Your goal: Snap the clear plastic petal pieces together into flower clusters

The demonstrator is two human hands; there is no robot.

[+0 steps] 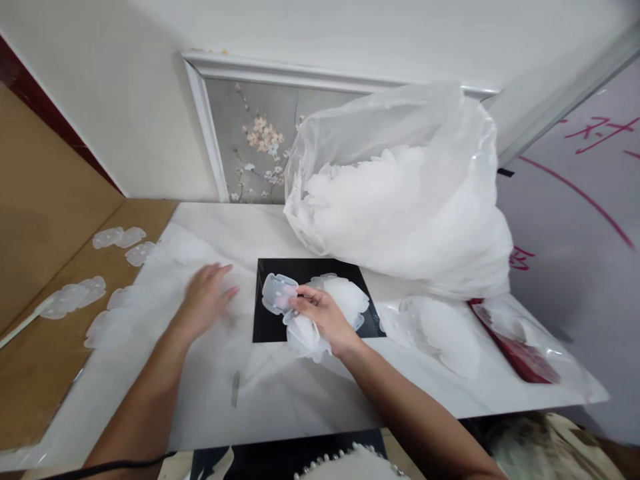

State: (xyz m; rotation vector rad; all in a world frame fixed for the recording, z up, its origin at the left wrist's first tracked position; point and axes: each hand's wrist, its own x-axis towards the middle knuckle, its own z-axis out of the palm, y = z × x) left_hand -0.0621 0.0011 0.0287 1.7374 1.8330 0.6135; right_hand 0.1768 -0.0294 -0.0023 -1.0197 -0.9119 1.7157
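Between the thumb and fingers of my right hand is a thin, translucent plastic piece with wavy edges and small holes, held over a black square mat. Under and beside this hand, a loose pile of similar pieces lies on the mat, and some hang over its front edge. My left hand is off the mat to the left, slightly blurred. Its thumb and fingers are apart with nothing in them, near a spread of translucent pieces on the white table.
A large clear bag full of the same pieces stands behind the mat. More pieces lie at the right, beside a red packet under clear plastic. Brown cardboard borders the left. A framed flower picture leans at the back.
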